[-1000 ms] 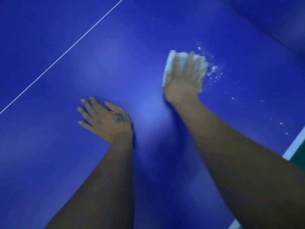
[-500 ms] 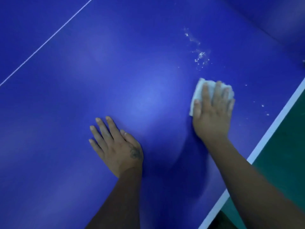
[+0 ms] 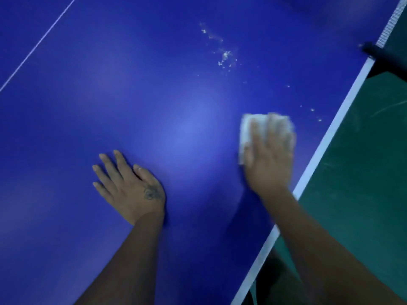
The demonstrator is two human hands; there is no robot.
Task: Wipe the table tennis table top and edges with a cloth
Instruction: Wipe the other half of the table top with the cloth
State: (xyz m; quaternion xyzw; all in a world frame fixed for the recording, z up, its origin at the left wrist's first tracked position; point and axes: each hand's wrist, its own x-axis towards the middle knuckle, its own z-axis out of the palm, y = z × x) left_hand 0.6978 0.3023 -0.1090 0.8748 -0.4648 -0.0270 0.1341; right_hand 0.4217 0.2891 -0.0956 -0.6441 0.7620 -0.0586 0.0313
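The blue table tennis table top (image 3: 154, 84) fills most of the view. My right hand (image 3: 267, 157) lies flat with straight fingers on a white cloth (image 3: 246, 133), pressing it onto the table close to the white right edge line (image 3: 326, 139). The cloth is blurred and mostly covered by my fingers. My left hand (image 3: 130, 183) rests flat on the table, fingers spread, well to the left of the cloth. White specks of dirt (image 3: 224, 56) lie on the table beyond the cloth, and a few more specks (image 3: 315, 113) sit near the edge.
A thin white centre line (image 3: 37, 45) runs across the upper left of the table. Green floor (image 3: 363, 172) lies past the right edge. The net and its dark clamp (image 3: 374, 49) show at the upper right corner.
My right hand has drawn the cloth back toward me and toward the right edge, away from the white specks. My left hand has stayed flat on the table.
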